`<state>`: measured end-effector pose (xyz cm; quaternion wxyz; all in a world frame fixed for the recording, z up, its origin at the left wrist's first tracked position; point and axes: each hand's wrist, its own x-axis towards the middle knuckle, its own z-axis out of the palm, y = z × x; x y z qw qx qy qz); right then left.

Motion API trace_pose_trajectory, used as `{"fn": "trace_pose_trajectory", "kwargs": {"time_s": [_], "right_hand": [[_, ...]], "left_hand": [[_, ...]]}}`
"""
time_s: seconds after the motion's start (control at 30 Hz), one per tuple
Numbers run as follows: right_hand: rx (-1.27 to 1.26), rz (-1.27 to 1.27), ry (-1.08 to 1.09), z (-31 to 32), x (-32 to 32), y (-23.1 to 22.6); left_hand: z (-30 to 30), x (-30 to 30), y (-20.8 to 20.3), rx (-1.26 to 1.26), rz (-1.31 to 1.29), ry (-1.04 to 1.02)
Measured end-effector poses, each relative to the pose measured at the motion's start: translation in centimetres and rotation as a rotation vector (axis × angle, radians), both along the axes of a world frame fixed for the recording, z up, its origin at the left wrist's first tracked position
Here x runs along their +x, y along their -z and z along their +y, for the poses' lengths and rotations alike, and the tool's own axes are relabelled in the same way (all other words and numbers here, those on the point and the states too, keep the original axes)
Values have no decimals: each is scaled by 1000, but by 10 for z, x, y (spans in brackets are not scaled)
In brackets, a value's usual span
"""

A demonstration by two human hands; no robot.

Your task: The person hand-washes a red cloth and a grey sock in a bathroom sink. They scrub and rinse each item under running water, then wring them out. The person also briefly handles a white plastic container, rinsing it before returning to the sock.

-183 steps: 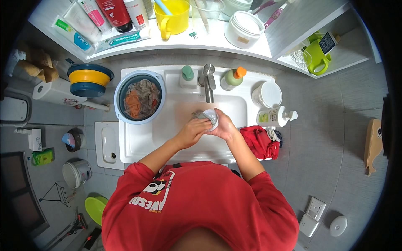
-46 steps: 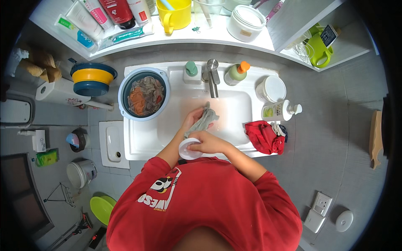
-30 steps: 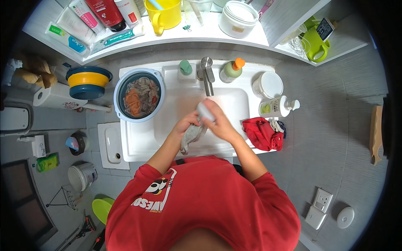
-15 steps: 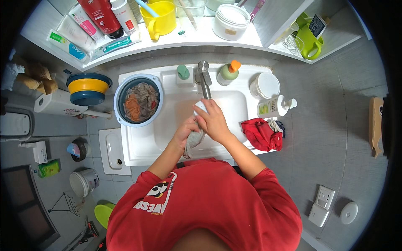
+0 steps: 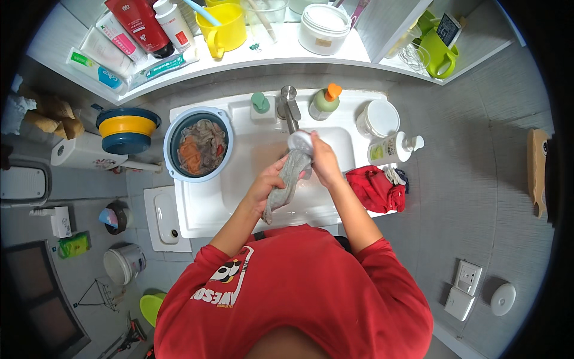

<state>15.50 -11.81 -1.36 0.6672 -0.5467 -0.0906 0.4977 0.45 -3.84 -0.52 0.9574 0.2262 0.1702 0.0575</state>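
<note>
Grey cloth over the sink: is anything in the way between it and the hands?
Nothing visible stands between the left hand and the grey cloth it grips. The right hand holds a white round object at the cloth's upper end; whether that hand also touches the cloth is unclear.

Red top (image 5: 299, 293) with black-and-white cartoon print (image 5: 226, 270)

Matt cloth (image 5: 286, 184), smooth glossy sink (image 5: 203, 206)

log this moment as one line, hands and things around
left hand: holding grey cloth | right hand: holding round white object | place: over white sink | sink left: blue basin, cloths inside | sink right: red cloth
</note>
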Motion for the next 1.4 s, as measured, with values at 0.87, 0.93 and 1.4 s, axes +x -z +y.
{"fn": "trace_pose_trajectory", "kwargs": {"time_s": [0.87,0.93,1.4], "right_hand": [[470,527,142,-17,5,-31],[527,656,159,-21,3,-37],[619,686,117,-32,-5,-69]], "left_hand": [[4,1,-4,168,180,-7],[6,0,-3,194,190,-16],[20,-6,-29,223,114,-180]]}}
